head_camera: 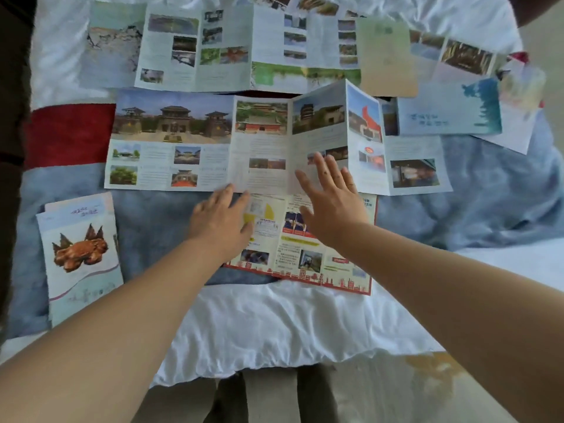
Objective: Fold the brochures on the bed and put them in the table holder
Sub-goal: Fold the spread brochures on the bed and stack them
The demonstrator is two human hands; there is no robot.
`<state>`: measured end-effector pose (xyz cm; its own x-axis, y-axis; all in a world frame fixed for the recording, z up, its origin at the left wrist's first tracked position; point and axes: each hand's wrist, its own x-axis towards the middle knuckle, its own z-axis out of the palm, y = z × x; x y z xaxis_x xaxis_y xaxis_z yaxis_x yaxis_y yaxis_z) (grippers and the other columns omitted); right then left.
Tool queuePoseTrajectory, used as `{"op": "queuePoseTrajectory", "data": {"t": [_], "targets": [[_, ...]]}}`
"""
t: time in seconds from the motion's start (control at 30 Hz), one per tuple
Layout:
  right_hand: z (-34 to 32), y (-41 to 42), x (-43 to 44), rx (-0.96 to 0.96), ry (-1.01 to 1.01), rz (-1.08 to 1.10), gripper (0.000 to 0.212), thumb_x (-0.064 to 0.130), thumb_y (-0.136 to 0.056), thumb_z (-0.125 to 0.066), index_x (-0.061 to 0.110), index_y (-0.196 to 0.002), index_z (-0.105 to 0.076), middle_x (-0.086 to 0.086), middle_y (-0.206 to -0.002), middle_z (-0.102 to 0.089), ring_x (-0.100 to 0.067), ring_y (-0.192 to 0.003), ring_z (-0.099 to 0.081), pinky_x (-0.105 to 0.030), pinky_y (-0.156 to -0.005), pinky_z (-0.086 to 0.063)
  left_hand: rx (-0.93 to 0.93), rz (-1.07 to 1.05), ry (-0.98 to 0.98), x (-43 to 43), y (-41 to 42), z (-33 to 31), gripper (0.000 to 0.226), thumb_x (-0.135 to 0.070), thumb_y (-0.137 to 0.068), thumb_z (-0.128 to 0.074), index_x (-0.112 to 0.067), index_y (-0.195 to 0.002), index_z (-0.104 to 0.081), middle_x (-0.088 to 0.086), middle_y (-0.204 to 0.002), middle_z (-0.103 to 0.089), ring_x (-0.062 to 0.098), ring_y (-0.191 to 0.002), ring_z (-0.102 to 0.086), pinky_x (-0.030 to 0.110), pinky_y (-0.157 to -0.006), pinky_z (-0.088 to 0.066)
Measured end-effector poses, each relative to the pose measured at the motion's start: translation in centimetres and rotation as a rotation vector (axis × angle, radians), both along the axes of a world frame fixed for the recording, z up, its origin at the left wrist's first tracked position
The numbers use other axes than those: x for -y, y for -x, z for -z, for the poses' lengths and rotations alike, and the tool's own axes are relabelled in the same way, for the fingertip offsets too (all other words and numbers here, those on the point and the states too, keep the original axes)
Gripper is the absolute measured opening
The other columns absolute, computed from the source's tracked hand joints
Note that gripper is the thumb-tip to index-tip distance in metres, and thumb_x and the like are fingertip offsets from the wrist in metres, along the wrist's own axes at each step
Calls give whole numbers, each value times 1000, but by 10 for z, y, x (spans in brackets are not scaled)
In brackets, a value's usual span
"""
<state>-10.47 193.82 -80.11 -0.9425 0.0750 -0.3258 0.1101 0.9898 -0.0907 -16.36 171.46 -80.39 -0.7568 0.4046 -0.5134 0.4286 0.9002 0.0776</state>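
A long unfolded temple brochure [189, 141] lies across the middle of the bed, its right panels ridged up at the creases. Below it lies a red-bordered brochure [305, 257], opened flat. My left hand [222, 218] rests with straight fingers on the red-bordered brochure, its fingertips at the temple brochure's lower edge. My right hand [332, 203] hovers with fingers spread over the lower edge of the temple brochure; contact is unclear. Neither hand holds anything. The table holder is not in view.
Another long unfolded brochure [225, 47] lies at the far side. Folded brochures sit at the near left [79, 254] and far right [448, 114]. A blue blanket [488, 203] and red strip [70, 135] cover the white bed [274, 325]. The floor shows beyond the near edge.
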Motion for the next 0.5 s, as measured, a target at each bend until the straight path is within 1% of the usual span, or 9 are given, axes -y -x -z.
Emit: {"op": "queuePoseTrajectory", "data": {"t": [0.13,0.23,0.3,0.37,0.43,0.5], "targets": [[4,8,-22,-2,-29,-32,74,51,-104,-43,35,-164,-3,-8,-170,22,-27,-156,22,-42,-124,14,-64,19,25,-14,21,5,70,-56,-102,-34,-31,-162,-6,3,-171,2,26,-157,-3,51,-123,-17],[8,28,-20,-27,-14,-62,72,53,-105,-38,36,-164,-1,-7,-170,23,-27,-155,24,-43,-123,17,-138,-58,40,-12,46,9,71,-55,-103,-34,-31,-162,-3,4,-171,4,29,-157,-1,53,-121,-20],[10,43,-15,-40,-27,-77,71,55,-105,-34,36,-164,-1,-8,-169,23,-27,-155,25,-46,-123,19,-150,-76,76,-4,59,14,73,-57,-102,-31,-29,-162,0,7,-171,8,32,-157,0,54,-122,-20],[12,54,-8,-69,-62,-128,71,57,-104,-31,35,-164,-2,-10,-169,22,-27,-155,24,-48,-125,17,-159,23,133,8,67,18,76,-64,-101,-23,-29,-162,4,8,-170,11,33,-157,3,52,-124,-14],[15,64,2,-93,-66,-179,71,58,-103,-31,35,-164,-4,-10,-170,20,-27,-156,22,-49,-126,14,-178,105,150,22,74,22,78,-70,-99,-18,-31,-162,6,7,-170,13,32,-157,3,51,-125,-11],[19,73,15,-82,-41,-199,70,58,-103,-30,35,-164,-4,-10,-170,21,-27,-156,23,-50,-127,12,-175,77,145,34,79,25,79,-71,-98,-16,-32,-162,6,7,-170,13,32,-157,3,51,-125,-11]]}}
